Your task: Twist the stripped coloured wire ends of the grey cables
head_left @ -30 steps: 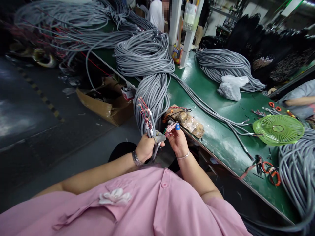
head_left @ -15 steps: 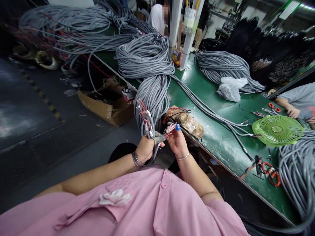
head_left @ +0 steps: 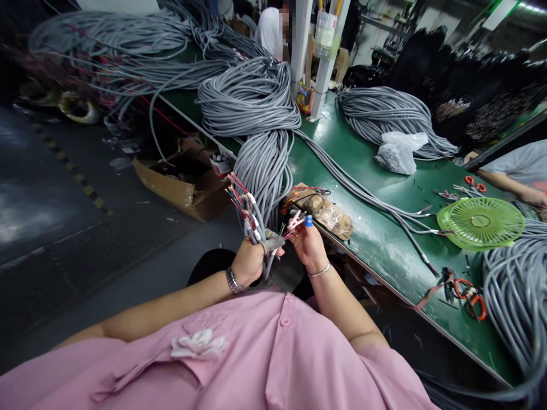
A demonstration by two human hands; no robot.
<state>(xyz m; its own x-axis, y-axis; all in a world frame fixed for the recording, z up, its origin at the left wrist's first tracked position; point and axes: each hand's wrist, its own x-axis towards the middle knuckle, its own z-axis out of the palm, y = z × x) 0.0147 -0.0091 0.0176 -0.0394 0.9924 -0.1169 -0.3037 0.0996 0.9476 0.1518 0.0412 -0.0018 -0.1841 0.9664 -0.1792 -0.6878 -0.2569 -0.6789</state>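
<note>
My left hand point(head_left: 248, 259) is closed round a bunch of grey cable ends point(head_left: 255, 224), whose stripped red, white and green wires point(head_left: 239, 196) fan upward. A grey fabric cot covers its forefinger. My right hand point(head_left: 308, 244), with a blue cot on one fingertip, pinches the thin coloured wires point(head_left: 294, 222) of one cable end just right of the left hand. These cables belong to a big grey bundle point(head_left: 262, 165) that hangs over the edge of the green table point(head_left: 376, 228).
Grey cable coils point(head_left: 393, 117) lie on the table, with a white plastic bag point(head_left: 399, 152), a green fan grille point(head_left: 481, 222), orange-handled cutters point(head_left: 468, 295) and a brown taped block point(head_left: 327, 213). A cardboard box point(head_left: 186, 182) sits on the floor. Another person's arm point(head_left: 513, 182) rests at right.
My left hand has tilted the cable ends a little to the left and up. My right hand stays pinched on the thin wires. The other person's arm at right shifted.
</note>
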